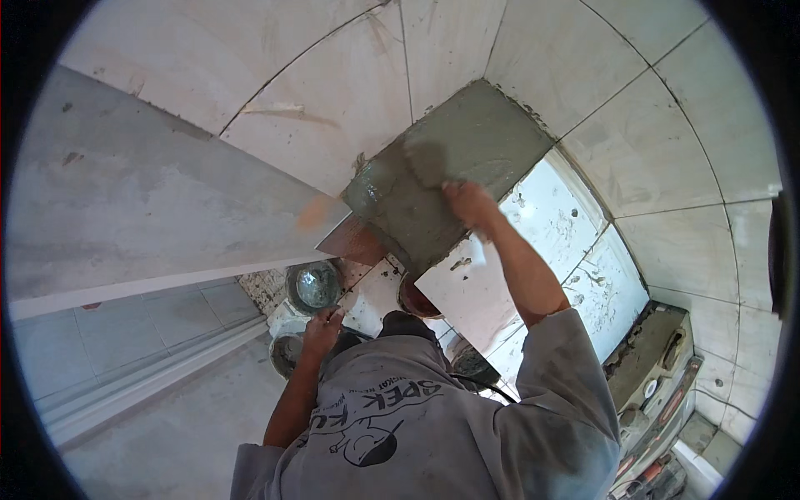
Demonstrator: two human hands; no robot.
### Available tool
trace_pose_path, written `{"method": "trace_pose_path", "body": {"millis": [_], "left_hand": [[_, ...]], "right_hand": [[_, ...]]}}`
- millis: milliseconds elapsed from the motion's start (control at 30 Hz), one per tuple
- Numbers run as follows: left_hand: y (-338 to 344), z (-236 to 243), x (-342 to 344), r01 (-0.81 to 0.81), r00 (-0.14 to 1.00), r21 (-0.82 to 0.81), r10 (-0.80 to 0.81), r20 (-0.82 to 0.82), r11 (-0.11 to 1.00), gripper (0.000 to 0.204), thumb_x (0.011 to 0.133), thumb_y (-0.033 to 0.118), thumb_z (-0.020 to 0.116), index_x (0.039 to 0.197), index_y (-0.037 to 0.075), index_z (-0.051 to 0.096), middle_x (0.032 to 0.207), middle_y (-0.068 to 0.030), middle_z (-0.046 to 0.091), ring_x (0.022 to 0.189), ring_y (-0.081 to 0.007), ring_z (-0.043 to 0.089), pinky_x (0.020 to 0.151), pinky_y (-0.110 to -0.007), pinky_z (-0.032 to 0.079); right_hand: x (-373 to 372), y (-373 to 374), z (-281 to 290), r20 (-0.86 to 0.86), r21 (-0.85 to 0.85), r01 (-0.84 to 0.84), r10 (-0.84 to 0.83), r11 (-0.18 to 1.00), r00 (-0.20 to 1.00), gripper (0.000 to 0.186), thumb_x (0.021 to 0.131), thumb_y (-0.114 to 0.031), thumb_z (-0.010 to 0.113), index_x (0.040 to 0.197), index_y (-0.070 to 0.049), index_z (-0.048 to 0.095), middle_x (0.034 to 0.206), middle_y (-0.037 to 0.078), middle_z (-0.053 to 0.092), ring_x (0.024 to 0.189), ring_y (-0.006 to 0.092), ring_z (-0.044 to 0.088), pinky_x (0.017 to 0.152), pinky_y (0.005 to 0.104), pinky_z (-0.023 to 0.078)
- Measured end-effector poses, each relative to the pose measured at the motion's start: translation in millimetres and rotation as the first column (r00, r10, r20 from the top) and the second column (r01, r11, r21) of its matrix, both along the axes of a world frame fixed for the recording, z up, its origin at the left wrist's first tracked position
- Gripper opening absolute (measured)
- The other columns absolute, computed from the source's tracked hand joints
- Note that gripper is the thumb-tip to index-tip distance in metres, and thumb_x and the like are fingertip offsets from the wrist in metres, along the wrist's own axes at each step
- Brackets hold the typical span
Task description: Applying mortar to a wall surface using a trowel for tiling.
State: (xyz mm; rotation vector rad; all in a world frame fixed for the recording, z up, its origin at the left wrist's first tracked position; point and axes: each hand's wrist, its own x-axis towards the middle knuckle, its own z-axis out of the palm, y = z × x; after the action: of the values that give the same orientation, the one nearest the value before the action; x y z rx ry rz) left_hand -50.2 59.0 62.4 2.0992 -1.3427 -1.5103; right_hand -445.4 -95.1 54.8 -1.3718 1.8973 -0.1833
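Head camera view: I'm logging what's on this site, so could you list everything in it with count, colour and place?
Wet mortar bed: 1, grey, upper centre
Flat tool: 1, blurred, dark, over the mortar
White slabs: at least 2, spattered, right of the mortar
Wall tiles: several, cream, top and right
Low partition: 1, grey, left
Floor tiles: several, pale grey, lower left
Round containers: 2, greyish, by the left hand
Round vessel: 1, red-brown, below the mortar, partly hidden
Heaped gear: count unclear, mixed colours, lower right
Shirt: 1, grey, printed, bottom centre
Hands: 2, bare; right hand at the tool, left near the containers
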Motion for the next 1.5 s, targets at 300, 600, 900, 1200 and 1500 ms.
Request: {"method": "trace_pose_path", "body": {"millis": [300, 600, 900, 1200, 1500], "left_hand": [[3.2, -6.4, 9.1, 0.111, 0.990, -0.004, -0.110, 0.087, 0.994, 0.036, 0.090, 0.031, 0.055, 0.110, 0.002, 0.061, 0.085, -0.0097, 0.066, 0.077, -0.0168, 0.065, 0.055, -0.030, 0.051], [11.2, -2.8, 2.2, 0.041, 0.997, -0.055, -0.037, 0.071, 0.998, 0.034, 0.087, 0.027, 0.059, 0.107, 0.000, 0.062, 0.073, -0.0098, 0.064, 0.071, -0.0169, 0.062, 0.067, -0.031, 0.048], [27.1, -9.1, 3.1, 0.036, 0.999, 0.000, -0.036, 0.033, 0.999, 0.035, 0.088, 0.028, 0.058, 0.109, 0.000, 0.062, 0.076, -0.0084, 0.065, 0.064, -0.0124, 0.059, 0.057, -0.027, 0.047], [-0.1, -34.6, -19.8, 0.144, 0.988, -0.153, -0.150, -0.030, 0.978, 0.032, 0.087, 0.027, 0.059, 0.109, 0.004, 0.063, 0.071, -0.0079, 0.062, 0.056, -0.0137, 0.055, 0.053, -0.030, 0.046], [-11.7, -18.5, -13.3, 0.124, 0.981, 0.037, -0.117, -0.156, 0.992, 0.033, 0.087, 0.028, 0.058, 0.108, 0.001, 0.062, 0.074, -0.0089, 0.061, 0.055, -0.0131, 0.054, 0.049, -0.030, 0.045]], "right_hand": [[50.2, 56.0, 45.2, -0.180, -0.065, -0.238, 0.223, 0.969, 0.958, 0.053, 0.091, -0.045, 0.045, 0.098, 0.005, 0.061, 0.093, 0.027, 0.064, 0.092, 0.0383, 0.063, 0.083, 0.0469, 0.048], [-61.8, 0.4, 30.1, -0.343, -0.081, 0.188, -0.205, 0.979, 0.917, 0.055, 0.092, -0.048, 0.040, 0.101, 0.001, 0.061, 0.094, 0.026, 0.064, 0.091, 0.0398, 0.063, 0.081, 0.0477, 0.049], [32.1, 87.5, 38.7, 0.000, 0.048, 0.058, -0.058, 0.997, 0.998, 0.066, 0.093, -0.053, 0.034, 0.097, 0.007, 0.061, 0.099, 0.032, 0.060, 0.098, 0.0425, 0.059, 0.086, 0.0485, 0.047], [62.0, 120.0, 49.0, 0.198, 0.080, 0.331, -0.341, 0.940, 0.919, 0.059, 0.092, -0.050, 0.042, 0.098, 0.006, 0.058, 0.083, 0.025, 0.063, 0.072, 0.0326, 0.064, 0.068, 0.0406, 0.052], [47.5, 165.1, 66.8, 0.526, 0.386, 0.704, -0.769, 0.596, 0.363, 0.036, 0.090, -0.038, 0.054, 0.094, -0.002, 0.052, 0.062, 0.005, 0.051, 0.042, 0.0161, 0.051, 0.038, 0.0312, 0.044]]}}
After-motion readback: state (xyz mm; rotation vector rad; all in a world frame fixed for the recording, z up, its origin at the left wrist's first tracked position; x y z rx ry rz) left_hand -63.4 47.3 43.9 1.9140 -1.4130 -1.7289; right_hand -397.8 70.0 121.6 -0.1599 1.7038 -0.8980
